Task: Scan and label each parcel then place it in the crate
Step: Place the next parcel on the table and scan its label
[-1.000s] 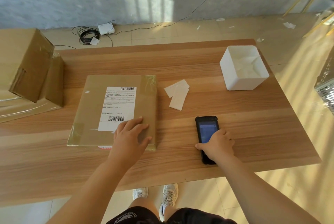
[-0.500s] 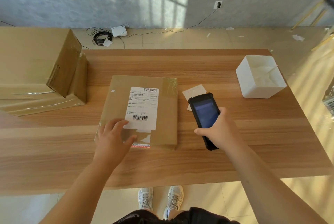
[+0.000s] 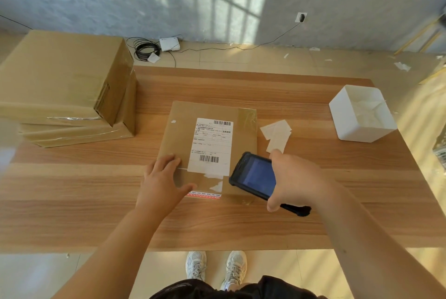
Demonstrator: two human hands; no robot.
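Brown cardboard boxes [image 3: 65, 86], two taped and stacked, sit far left on the wooden counter [image 3: 241, 221].

Next right, mid-counter, is the flat brown cardboard parcel [image 3: 178, 127]. Its long axis runs away from the person. The white shipping label [image 3: 212, 144] is face up.

The left hand [image 3: 161, 178] lies flat on the parcel's near-left corner. Its fingers are straight and spread, gripping nothing, just pinning the parcel.

The lower barcode [image 3: 209, 159] is just right of those fingertips.

Next comes the black handheld scanner [image 3: 253, 178], screen up, over the parcel's near-right corner. Its long axis is diagonal, head end far-left and butt end near-right. The right hand [image 3: 296, 178] is wrapped round it from the right, fingers on the far edge and thumb on the near edge. How high it is held above the parcel can't be told.

Key relation: the lower barcode lies just left of and slightly beyond the scanner's head, which points roughly at it. The right hand does the aiming.

My read is that the scan is in progress, with labelling and crating not yet done. The next move likely needs only a small tilt of the head onto the barcode.

Loose white paper slips [image 3: 277, 134] lie just beside the parcel's right edge, probably the stick-on labels.

A white square plastic bin [image 3: 350, 127] stands well apart at the right end.

A grey object at the right frame edge [image 3: 440, 151] may be the crate, but it is too cut off to tell.
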